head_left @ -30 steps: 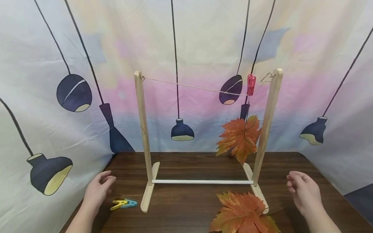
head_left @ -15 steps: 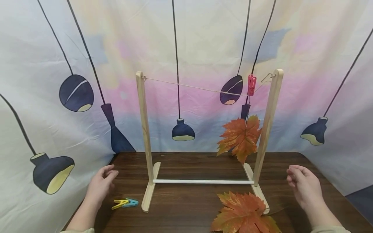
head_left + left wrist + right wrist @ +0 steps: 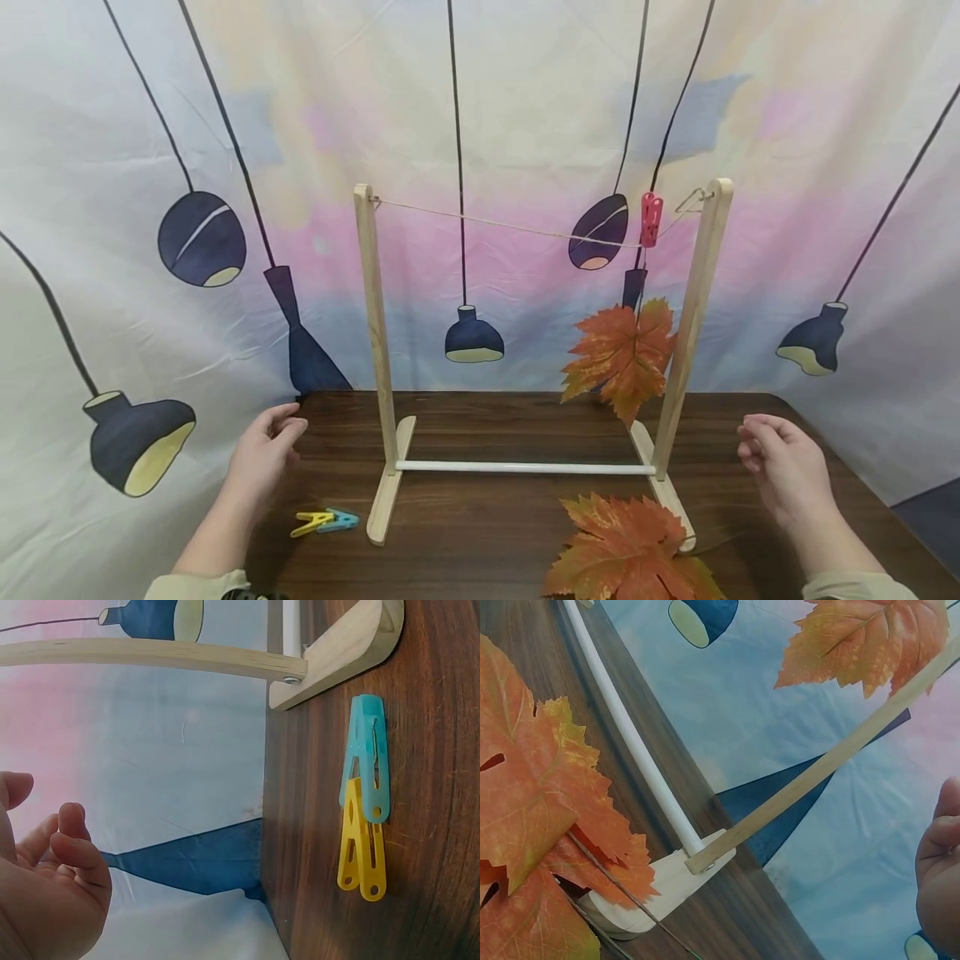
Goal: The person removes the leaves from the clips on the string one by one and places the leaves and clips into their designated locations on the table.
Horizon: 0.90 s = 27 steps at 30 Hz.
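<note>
My left hand [image 3: 262,454] hovers at the left with loosely bent fingers and nothing in them. Below it, on the table, lie a yellow clothespin [image 3: 308,524] and a blue clothespin [image 3: 342,520], touching each other. To the right of the wooden frame, my right hand [image 3: 787,467] is held up, fingers loosely curled and holding nothing. A red clothespin [image 3: 651,220] grips the string [image 3: 510,225] near the frame's right post, and an orange maple leaf [image 3: 622,354] hangs under it by its stem. More orange leaves [image 3: 630,550] lie overlapping by the right foot.
The wooden frame [image 3: 377,333] stands on a dark brown table [image 3: 480,533], with a white bar [image 3: 525,467] joining its feet. A cloth backdrop [image 3: 525,108] printed with hanging lamps surrounds the table's back and sides.
Both hands have risen a little, and their sleeve cuffs have come into view. The clothespins and leaves stay where they were; the head view has shifted slightly.
</note>
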{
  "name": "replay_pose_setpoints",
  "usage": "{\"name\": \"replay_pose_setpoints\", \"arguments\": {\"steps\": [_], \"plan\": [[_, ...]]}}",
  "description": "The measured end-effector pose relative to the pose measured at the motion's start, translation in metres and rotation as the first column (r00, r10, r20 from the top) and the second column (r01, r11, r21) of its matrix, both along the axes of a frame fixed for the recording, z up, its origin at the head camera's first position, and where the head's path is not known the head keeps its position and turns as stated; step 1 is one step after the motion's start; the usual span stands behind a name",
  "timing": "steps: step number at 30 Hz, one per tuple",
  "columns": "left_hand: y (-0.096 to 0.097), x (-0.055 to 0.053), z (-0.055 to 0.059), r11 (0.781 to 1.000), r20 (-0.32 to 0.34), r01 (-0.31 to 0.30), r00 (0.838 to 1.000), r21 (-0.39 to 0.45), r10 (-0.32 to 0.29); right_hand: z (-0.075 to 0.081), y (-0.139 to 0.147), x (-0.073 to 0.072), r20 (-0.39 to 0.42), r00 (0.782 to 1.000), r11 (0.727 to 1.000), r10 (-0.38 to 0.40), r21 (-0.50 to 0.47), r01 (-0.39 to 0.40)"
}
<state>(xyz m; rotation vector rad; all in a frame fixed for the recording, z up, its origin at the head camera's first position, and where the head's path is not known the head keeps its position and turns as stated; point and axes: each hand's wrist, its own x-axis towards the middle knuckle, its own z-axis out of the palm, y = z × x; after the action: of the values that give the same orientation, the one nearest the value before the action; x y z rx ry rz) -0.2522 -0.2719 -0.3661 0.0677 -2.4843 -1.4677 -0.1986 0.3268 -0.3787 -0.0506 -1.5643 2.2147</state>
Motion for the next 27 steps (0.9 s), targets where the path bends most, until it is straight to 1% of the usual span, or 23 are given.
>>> {"name": "replay_pose_setpoints", "arguments": {"steps": [5, 11, 18, 23, 27], "plan": [[0.000, 0.000, 0.004, 1.000, 0.005, -0.002, 1.000, -0.018, 0.002, 0.002, -0.002, -0.001, -0.007, 1.000, 1.000, 0.000, 0.012, 0.000], [0.004, -0.004, 0.011, 0.999, -0.027, 0.008, 1.000, -0.045, -0.010, 0.003, -0.002, -0.003, -0.009, 1.000, 1.000, 0.000, 0.031, 0.000], [0.012, -0.008, 0.017, 0.997, -0.041, 0.032, 0.999, -0.077, -0.035, 0.006, -0.004, -0.004, -0.012, 0.999, 0.999, 0.037, 0.038, -0.037], [0.017, -0.010, 0.019, 0.997, -0.048, 0.043, 0.998, -0.067, -0.046, 0.013, -0.004, -0.004, -0.008, 0.999, 0.997, 0.046, 0.062, -0.046], [0.019, -0.011, 0.021, 0.998, -0.049, 0.048, 0.998, -0.029, -0.050, 0.014, -0.005, -0.004, 0.004, 0.999, 0.995, 0.048, 0.088, -0.048]]}}
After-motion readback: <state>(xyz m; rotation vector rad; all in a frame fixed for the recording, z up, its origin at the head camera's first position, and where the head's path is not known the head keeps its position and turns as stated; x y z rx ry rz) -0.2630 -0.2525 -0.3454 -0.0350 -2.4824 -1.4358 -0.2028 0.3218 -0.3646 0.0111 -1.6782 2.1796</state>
